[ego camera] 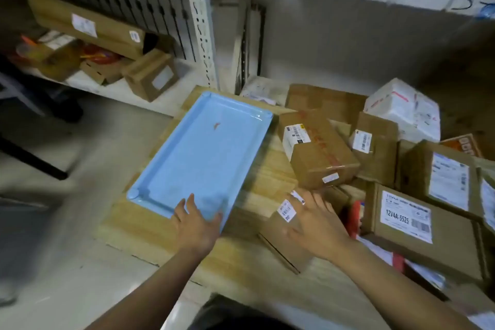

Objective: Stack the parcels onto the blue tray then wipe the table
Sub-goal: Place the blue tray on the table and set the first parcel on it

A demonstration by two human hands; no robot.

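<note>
The left hand [197,225] is lying flat with its fingers straight and slightly spread, pressing on the near end of the blue tray [201,153], the fingertips reaching over the near rim onto the tray's floor. Its forearm is stretching up from the bottom edge of the view, angled slightly rightward. The right hand [317,225] is also released, fingers extended and fanned, the palm turned down over a small brown parcel [281,233] at the near right of the wooden tabletop [150,233]; whether it is actually touching the parcel is hard to tell because of blur. Its forearm is coming in from the lower right corner.

The tray is sitting empty on the left half of the tabletop, running diagonally from the near left edge toward the far edge. A taped cardboard box [316,150] is standing just beside the tray's far right corner, and more parcels are piled along the tabletop's right side, including a flat labelled box [417,225].
</note>
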